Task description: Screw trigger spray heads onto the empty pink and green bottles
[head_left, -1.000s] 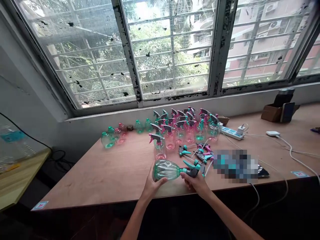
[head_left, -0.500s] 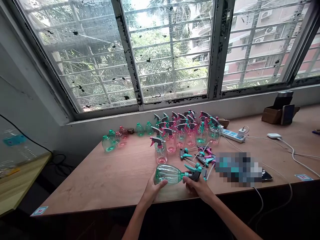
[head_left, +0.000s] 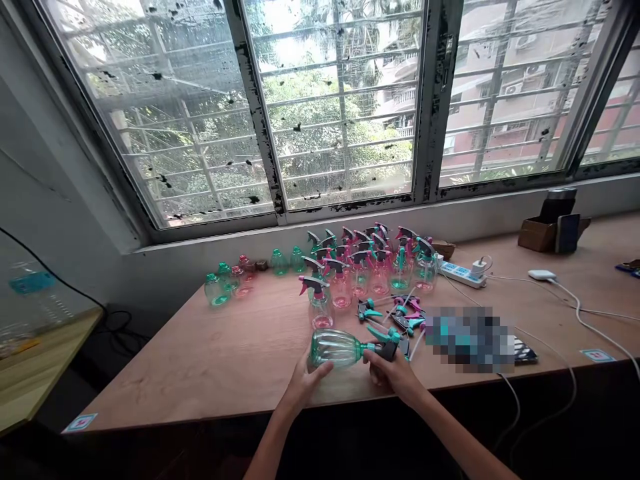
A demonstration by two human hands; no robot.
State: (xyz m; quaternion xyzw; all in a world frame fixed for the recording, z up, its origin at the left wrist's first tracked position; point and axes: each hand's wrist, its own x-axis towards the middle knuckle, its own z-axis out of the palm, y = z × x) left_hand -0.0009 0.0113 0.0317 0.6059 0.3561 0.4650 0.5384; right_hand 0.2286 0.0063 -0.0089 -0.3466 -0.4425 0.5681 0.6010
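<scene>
A clear green spray bottle (head_left: 336, 348) lies sideways in the air above the table's front edge. My left hand (head_left: 306, 381) is closed round its base end, thumb in front. At the neck, my right hand (head_left: 393, 373) grips the black and teal trigger sprayer head (head_left: 387, 343); the head is at the bottle's mouth, and I cannot tell how tightly it sits. Just behind, a pink-tinted bottle (head_left: 321, 313) with a pink and black sprayer stands upright. Loose sprayer heads (head_left: 407, 313) in teal, pink and black lie to the right, their tubes sticking out.
Several bottles with sprayers (head_left: 360, 267) stand grouped by the window wall. Headless green and red bottles (head_left: 217, 290) stand further left. On the right are a power strip (head_left: 463, 273), white cables, a cardboard box (head_left: 537, 235) and a blurred-out patch (head_left: 470, 340).
The view has shifted slightly. Both hands keep their hold on the bottle and the sprayer head, with only a small movement of the right hand at the neck.
</scene>
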